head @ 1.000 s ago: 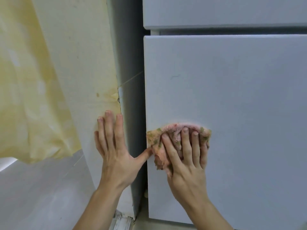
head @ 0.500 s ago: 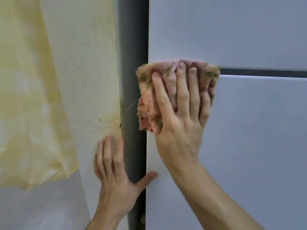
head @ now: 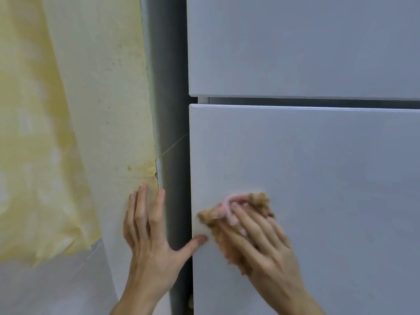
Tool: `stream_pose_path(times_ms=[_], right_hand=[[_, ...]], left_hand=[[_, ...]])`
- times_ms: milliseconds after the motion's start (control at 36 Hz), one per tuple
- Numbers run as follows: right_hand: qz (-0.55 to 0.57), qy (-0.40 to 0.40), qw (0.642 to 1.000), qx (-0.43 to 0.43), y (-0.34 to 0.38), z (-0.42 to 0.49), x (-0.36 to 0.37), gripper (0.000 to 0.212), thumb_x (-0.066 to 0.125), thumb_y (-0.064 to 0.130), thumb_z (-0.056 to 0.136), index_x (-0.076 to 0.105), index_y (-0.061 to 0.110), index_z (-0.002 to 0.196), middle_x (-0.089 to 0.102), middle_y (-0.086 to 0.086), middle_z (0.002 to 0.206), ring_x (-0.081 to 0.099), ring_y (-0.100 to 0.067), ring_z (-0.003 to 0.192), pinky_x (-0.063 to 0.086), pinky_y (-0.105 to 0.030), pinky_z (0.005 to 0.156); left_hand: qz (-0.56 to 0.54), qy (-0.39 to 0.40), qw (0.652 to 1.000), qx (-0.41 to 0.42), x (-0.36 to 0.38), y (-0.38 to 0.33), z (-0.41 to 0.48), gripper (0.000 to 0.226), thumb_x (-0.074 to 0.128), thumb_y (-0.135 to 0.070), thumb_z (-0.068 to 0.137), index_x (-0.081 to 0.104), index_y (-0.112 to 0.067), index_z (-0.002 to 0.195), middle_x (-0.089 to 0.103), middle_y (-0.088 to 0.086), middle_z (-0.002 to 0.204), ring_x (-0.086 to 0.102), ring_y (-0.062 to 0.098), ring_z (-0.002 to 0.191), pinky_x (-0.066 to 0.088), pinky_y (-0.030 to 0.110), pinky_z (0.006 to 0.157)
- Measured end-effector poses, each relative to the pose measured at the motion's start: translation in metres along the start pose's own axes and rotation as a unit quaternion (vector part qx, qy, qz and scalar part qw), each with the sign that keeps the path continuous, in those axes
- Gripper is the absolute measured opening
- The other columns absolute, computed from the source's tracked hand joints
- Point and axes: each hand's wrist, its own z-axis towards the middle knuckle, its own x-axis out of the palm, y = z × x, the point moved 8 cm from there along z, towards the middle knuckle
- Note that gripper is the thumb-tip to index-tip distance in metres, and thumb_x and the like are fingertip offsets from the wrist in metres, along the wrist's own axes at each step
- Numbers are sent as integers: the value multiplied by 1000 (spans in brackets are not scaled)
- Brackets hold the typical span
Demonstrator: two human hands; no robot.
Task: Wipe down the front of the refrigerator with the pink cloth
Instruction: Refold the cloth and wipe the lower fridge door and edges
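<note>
No legible text or labels.

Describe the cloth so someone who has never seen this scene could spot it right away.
Find the big pale refrigerator filling the right side; its lower door starts below the dark horizontal gap. Near that door's left edge, the right hand presses the pink cloth flat. It is the only fuzzy, speckled thing on smooth plain panels.
</note>
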Motion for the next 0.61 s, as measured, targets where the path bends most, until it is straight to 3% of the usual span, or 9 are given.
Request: stream_pose_path(times_ms=[83, 167, 222, 306, 389, 500, 611], right_hand=[[-40, -41, 994, 91, -40, -2, -22, 59, 59, 18, 100, 46, 23, 157, 26, -5, 171, 27, -24, 158, 24, -40, 125], [-59, -75, 980, 176, -68, 20, -41, 55, 41, 32, 108, 28, 27, 161, 9, -9, 175, 8, -24, 162, 15, -42, 128], [-33, -96, 966, 239, -78, 41, -46, 63, 43, 33, 105, 21, 28, 164, 9, -19, 173, -1, -27, 162, 7, -45, 129], [-37, -136, 948, 284, -74, 74, -48, 65, 51, 31, 105, 26, 25, 165, 12, -26, 171, 4, -40, 161, 4, -54, 129], [-51, -157, 947, 275, -60, 91, -44, 59, 53, 26, 105, 37, 23, 162, 14, -23, 171, 11, -39, 160, 6, -52, 129], [-65, -150, 966, 200, -40, 89, -35, 46, 45, 25, 111, 45, 19, 157, 20, -16, 168, 18, -32, 160, 16, -50, 129], [-46, -84, 991, 91, -14, 55, -10, 53, 62, 16, 104, 47, 15, 155, 31, -15, 166, 26, -30, 158, 19, -45, 130]], left_hand=[[-2, 19, 1000, -14, 1, 0, 1, 117, 60, -82, 75, 6, -34, 167, -3, 1, 176, -4, 30, 163, 6, 55, 128], [7, 25, 999, -19, 2, 1, 1, 117, 59, -82, 74, 8, -33, 167, -5, 0, 176, -6, 28, 163, 8, 60, 126], [9, 26, 999, -24, 3, 2, 2, 117, 59, -83, 74, 8, -34, 167, -5, -1, 176, -7, 27, 163, 8, 60, 126], [6, 24, 999, -25, 2, 2, 2, 118, 58, -84, 72, 6, -36, 167, -5, -1, 176, -5, 27, 163, 6, 57, 127], [2, 17, 1000, -19, 1, -1, 3, 116, 58, -85, 73, 7, -37, 166, -3, -1, 176, -3, 28, 163, 3, 51, 129], [9, -5, 1000, -4, -2, -5, 2, 113, 52, -88, 76, 8, -36, 166, 0, -2, 175, 0, 28, 163, 0, 44, 130], [26, -15, 999, 21, 3, -14, -8, 105, 58, -70, 81, 15, -27, 166, 5, 2, 175, 8, 32, 163, 12, 55, 128]])
